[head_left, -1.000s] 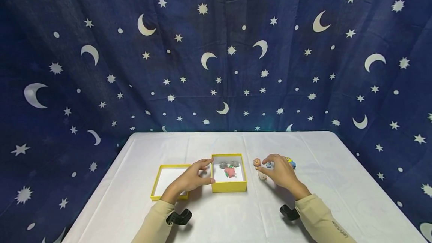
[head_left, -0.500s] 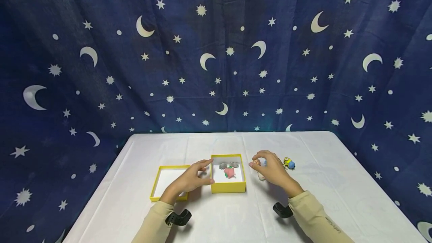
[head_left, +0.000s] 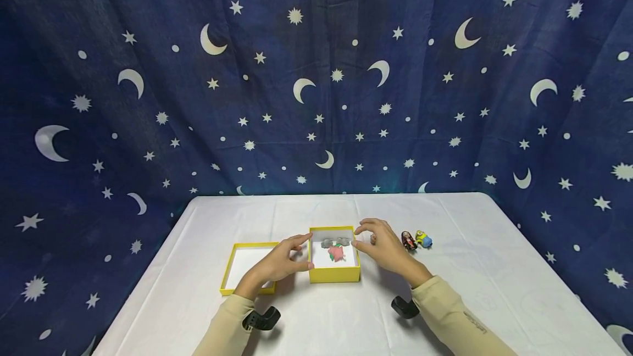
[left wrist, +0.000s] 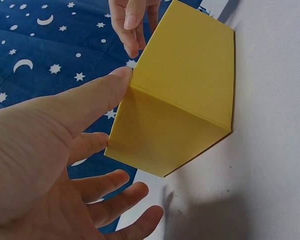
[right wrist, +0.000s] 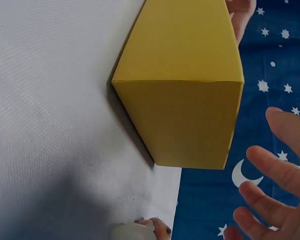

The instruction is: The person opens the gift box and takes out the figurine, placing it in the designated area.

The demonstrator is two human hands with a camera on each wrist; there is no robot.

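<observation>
An open yellow box [head_left: 334, 273] with a white inside stands on the table. Inside it lie a pink toy figurine with green bits [head_left: 336, 252] and two grey lumps [head_left: 342, 242] at the back. My left hand [head_left: 278, 261] touches the box's left rim with thumb and index fingertips, other fingers loosely spread, as the left wrist view confirms. Beside the right wall hovers my right hand [head_left: 384, 246], fingers apart and holding nothing; in the right wrist view its fingertips [right wrist: 257, 152] appear clear of the box. It mostly hides small figurines behind it.
A shallow yellow-rimmed tray, likely the box's lid [head_left: 247, 265], lies left of the box. Right of my right hand lie a red-and-black figurine [head_left: 408, 240] and a yellow-and-blue one [head_left: 423, 239]. A white-and-orange figurine [right wrist: 135, 231] shows low in the right wrist view.
My right hand has moved left from over the small figurines to the box's right side, uncovering the yellow-and-blue and red-and-black ones. The left hand and box have stayed put.
</observation>
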